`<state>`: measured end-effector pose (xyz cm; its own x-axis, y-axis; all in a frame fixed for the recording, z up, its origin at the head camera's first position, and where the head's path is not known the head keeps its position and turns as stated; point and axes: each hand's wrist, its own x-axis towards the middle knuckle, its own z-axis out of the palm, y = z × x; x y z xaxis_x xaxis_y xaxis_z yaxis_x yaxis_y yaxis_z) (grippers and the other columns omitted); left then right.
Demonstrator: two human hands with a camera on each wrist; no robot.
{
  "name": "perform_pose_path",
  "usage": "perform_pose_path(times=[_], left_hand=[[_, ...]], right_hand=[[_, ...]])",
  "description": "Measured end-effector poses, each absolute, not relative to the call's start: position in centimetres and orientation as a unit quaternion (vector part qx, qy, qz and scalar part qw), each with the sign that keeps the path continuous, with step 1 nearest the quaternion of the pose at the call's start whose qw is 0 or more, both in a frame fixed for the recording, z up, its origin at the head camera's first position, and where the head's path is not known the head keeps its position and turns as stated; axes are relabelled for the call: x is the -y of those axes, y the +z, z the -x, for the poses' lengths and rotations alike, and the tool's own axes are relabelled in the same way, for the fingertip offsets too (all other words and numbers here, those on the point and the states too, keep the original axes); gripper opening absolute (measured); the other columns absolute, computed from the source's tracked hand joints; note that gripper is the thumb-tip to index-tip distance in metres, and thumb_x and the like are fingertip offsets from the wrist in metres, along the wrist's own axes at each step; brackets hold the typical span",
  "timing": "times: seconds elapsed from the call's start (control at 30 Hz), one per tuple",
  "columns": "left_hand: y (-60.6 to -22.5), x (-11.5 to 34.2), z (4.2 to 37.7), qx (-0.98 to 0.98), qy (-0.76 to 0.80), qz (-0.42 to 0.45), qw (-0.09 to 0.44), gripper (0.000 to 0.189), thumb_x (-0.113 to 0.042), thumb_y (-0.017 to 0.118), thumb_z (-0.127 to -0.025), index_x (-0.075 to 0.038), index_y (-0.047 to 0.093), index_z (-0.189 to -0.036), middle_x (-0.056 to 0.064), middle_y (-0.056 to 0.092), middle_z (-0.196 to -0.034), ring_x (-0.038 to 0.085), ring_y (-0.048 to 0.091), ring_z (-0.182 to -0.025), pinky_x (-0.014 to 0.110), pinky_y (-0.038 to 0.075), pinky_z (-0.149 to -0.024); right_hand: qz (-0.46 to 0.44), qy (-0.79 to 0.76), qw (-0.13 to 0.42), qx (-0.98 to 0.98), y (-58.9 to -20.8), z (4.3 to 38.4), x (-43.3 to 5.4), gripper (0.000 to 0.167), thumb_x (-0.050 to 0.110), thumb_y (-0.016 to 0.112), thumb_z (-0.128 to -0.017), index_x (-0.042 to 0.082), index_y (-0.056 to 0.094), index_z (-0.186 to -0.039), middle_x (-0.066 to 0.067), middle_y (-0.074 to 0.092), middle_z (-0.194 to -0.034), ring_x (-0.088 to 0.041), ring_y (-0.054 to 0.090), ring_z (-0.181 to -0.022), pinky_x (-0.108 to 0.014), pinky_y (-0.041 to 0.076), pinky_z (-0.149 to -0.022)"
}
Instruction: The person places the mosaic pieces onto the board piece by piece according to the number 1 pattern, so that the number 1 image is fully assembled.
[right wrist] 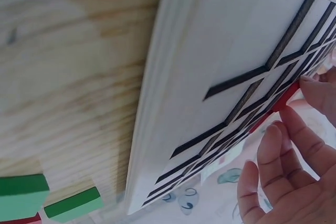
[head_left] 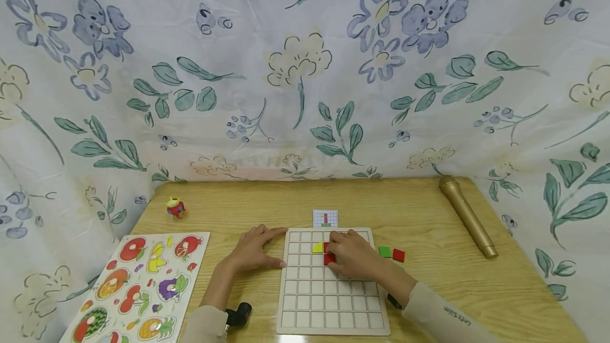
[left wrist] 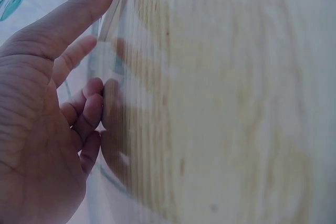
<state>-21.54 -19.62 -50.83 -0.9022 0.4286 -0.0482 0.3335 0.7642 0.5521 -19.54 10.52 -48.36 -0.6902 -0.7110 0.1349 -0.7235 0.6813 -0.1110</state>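
A white grid board [head_left: 310, 303] lies on the table, divided into rows of square cells. Spread along its left edge, my left hand [head_left: 252, 249] touches the upper corner with the index finger and the side with the thumb. Over the upper right part of the grid, my right hand [head_left: 355, 254] pinches a red square tile [right wrist: 287, 97] between thumb and fingertips, right at the cells. Another red tile [head_left: 326, 247] peeks out beside the fingers. To its left sits a yellow tile [head_left: 317, 247] with one slanted side. The right hand hides several cells.
A small pattern card [head_left: 325, 218] lies behind the board. Right of it are a green tile [head_left: 385, 251] and a loose red tile [head_left: 398, 254]. A fruit puzzle board [head_left: 138, 285], a toy figure [head_left: 176, 207] and a gold microphone [head_left: 467, 216] are farther out.
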Motion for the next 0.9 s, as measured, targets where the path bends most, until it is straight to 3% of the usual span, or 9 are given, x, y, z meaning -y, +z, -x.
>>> perform_pose_path(times=[0.7,0.9], left_hand=[[-50.65,19.69,21.44,-0.935,0.278,-0.206,0.083,0.085,-0.052,0.084,-0.072,-0.028,0.051,-0.146,0.000,0.038,-0.086,0.015,0.031,-0.077,0.038,0.021,-0.077],[-50.68,19.68,21.38,-0.935,0.276,-0.203,0.086,0.085,-0.052,0.084,-0.071,-0.029,0.051,-0.146,0.000,0.038,-0.085,0.014,0.031,-0.076,0.038,0.021,-0.077]], right_hand=[[-0.374,0.118,0.005,0.920,-47.94,19.56,-10.63,0.018,0.029,0.077,-0.086,0.013,0.074,-0.094,0.005,0.056,-0.092,-0.007,0.047,-0.079,-0.031,0.041,-0.077],[-0.390,0.104,0.036,0.914,-48.26,19.47,-10.39,0.018,0.031,0.078,-0.085,0.013,0.077,-0.091,0.006,0.056,-0.085,-0.005,0.045,-0.073,-0.031,0.042,-0.076]])
